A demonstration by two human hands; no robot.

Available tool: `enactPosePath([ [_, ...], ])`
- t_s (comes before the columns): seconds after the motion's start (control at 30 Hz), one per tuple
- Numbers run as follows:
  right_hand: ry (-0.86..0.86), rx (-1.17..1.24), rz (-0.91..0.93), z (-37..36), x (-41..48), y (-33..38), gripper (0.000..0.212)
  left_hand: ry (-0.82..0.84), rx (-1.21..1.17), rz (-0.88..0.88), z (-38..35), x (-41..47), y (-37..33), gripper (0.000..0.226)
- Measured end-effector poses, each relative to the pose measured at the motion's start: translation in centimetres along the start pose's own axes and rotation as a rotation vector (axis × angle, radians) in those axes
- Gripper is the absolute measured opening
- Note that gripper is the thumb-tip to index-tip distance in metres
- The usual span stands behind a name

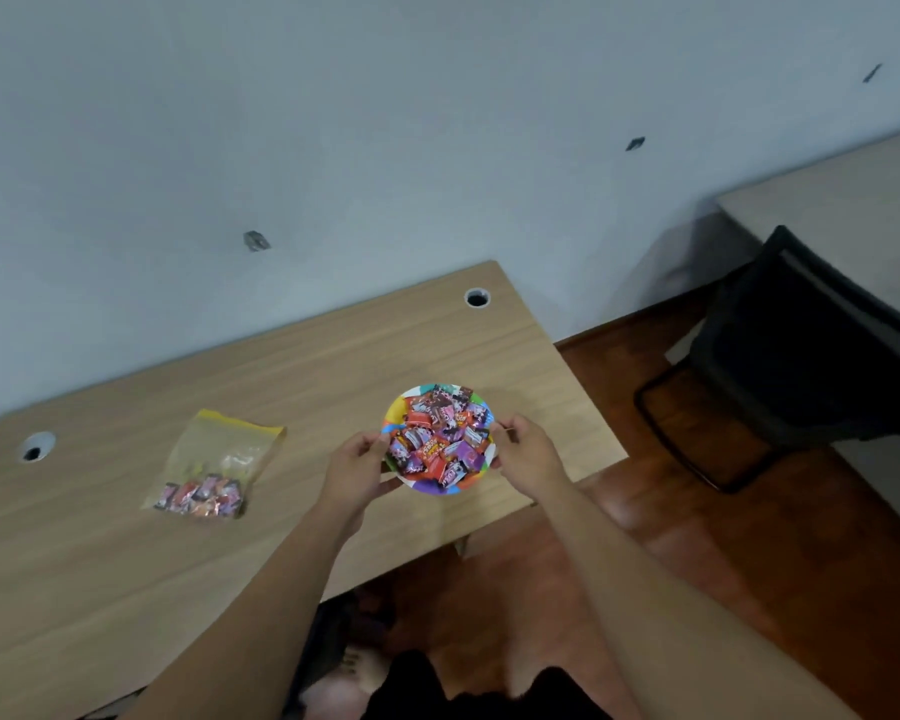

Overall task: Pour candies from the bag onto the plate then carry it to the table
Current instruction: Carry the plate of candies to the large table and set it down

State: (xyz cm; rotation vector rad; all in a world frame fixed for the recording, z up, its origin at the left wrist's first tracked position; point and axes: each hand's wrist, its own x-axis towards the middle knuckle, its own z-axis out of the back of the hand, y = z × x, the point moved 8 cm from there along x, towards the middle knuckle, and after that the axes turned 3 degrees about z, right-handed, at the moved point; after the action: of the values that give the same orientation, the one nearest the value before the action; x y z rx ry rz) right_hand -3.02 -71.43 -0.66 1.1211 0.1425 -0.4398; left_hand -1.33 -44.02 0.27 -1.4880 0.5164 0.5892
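Observation:
A small multicoloured plate (395, 411) heaped with wrapped candies (440, 436) is over the right part of the wooden desk (292, 366). My left hand (357, 467) grips its left rim and my right hand (528, 452) grips its right rim. Whether the plate rests on the desk or is just lifted off it I cannot tell. The clear zip bag (214, 465) with a yellow top lies flat on the desk to the left, a few candies still in its lower end.
The desk has two round cable holes (477, 297) (36, 447) and stands against a grey wall. Its right edge drops to a reddish wooden floor (749, 553). A black chair (801, 356) and a second grey table (853, 200) stand at the right.

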Motion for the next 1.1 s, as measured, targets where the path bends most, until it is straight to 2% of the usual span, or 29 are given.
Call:
enactPosePath([
  [0.23,-0.084,-0.044,0.025,11.3,-2.1,-4.4,0.024,0.066,0.031,-0.037,-11.7,-4.1,1.0,0.021],
  [0.37,-0.144,-0.098,0.015,18.3,-3.7,-6.9,0.026,0.107,0.082,-0.033,-18.4,-6.1,1.9,0.032],
  [0.5,-0.216,-0.103,-0.012,25.0,-5.8,-9.6,0.024,0.167,0.120,-0.035,-25.2,-8.4,2.0,0.032],
  [1.1,-0.653,0.085,-0.242,51.6,-14.3,-22.5,0.024,0.562,0.491,-0.079,-59.0,-14.7,2.1,0.023],
])
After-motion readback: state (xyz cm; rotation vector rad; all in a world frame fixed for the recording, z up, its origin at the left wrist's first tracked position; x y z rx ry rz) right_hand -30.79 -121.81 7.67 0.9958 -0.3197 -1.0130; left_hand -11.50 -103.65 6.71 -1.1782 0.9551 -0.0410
